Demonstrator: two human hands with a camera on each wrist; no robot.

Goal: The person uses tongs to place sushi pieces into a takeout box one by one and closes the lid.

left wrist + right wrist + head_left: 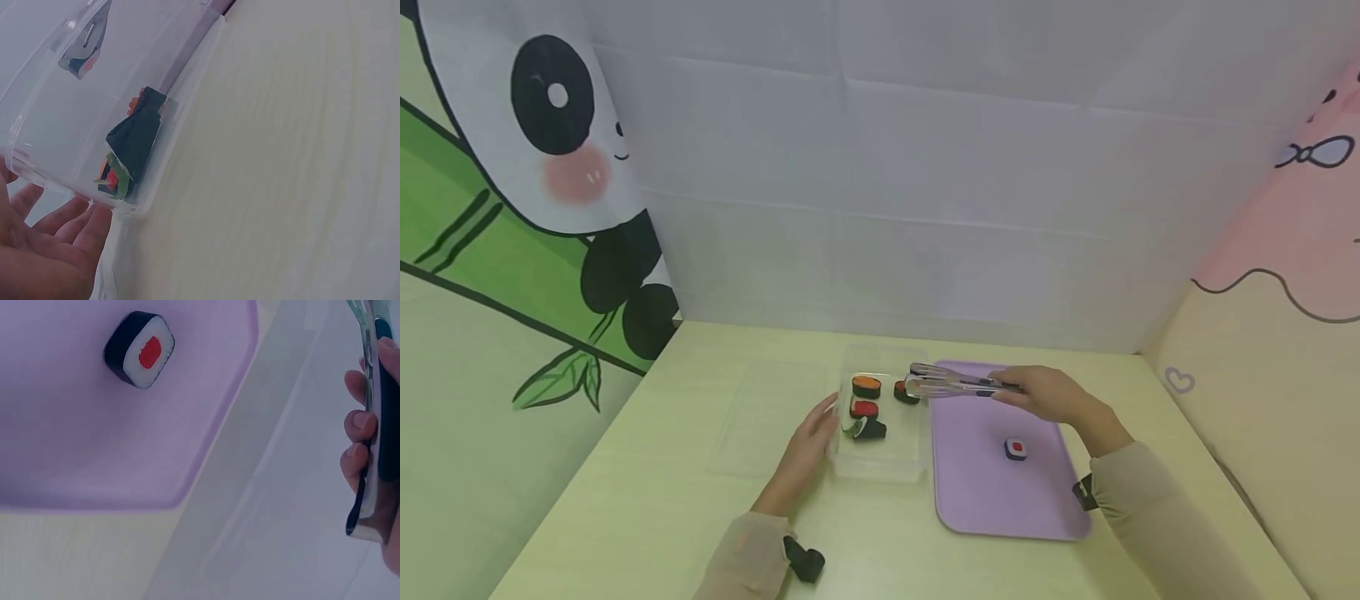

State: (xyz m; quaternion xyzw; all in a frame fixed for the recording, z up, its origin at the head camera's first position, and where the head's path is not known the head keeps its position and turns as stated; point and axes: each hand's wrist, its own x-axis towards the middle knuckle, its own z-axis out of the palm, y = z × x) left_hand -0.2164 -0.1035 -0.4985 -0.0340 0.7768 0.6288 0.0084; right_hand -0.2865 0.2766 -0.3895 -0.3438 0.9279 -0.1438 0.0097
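Pale yellow tabletop [640, 517] lies before a white backdrop [925, 208], with cartoon drawings on both sides. On it, a clear box [880, 472] stands just beside a purple tray [1000, 504]. The right hand [1051, 393] grips metal tongs [942, 389] with curled fingers; the tips reach over the box to a sushi piece [907, 398]. Whether they pinch it firmly, I cannot tell. The left hand [811, 433] touches the left side of the box, its fingers rather straight and a little spread.

I judge this piece to be a light toy, quite firm and perhaps slippery for steel; it is best taken across its dark sides, with moderate pressure. It looks dark around, with reddish top. Orange-topped sushi [867, 386], red-topped sushi [864, 409] and a dark cone roll [872, 428] also lie inside the box, while one red-centred roll [1016, 449] sits on the tray.
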